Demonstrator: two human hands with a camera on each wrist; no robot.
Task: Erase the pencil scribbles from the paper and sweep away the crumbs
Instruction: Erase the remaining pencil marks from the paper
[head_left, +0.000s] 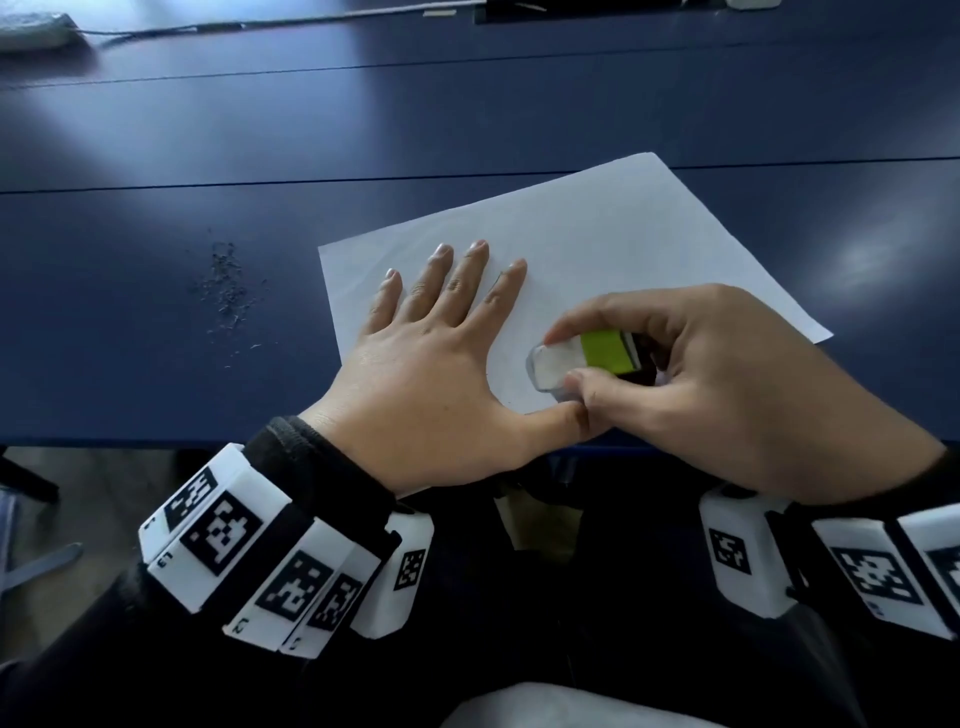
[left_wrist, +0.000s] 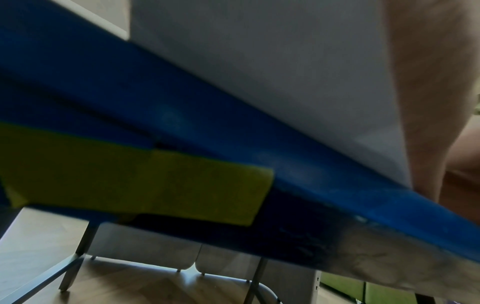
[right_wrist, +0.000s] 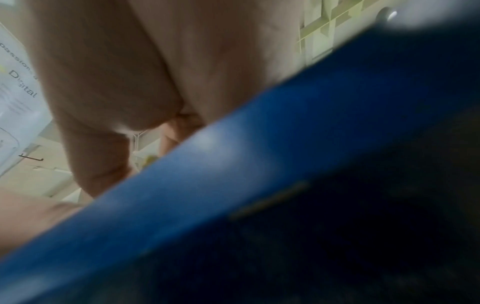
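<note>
Right hand (head_left: 691, 384) pinches a white eraser (head_left: 576, 364) with a green and black sleeve between thumb and forefinger, its worn grey end tipped down onto the paper (head_left: 597, 244) near the sheet's near corner. Left hand (head_left: 431, 364) lies flat beside it, fingers spread and straight, pressing the sheet down; its thumb tip touches the right thumb. Faint pencil lines show only beside the left forefinger and near the eraser. Lying askew on the dark blue table (head_left: 156, 322), the sheet has its near corner close to the table's front edge, where both wrists hang over. Eraser crumbs (head_left: 228, 286) lie scattered on the bare table left of the sheet, well apart from the left hand. Beyond and to the right of the hands the paper lies uncovered. Both wrist views are blurred, showing little beyond the table's edge and skin.
</note>
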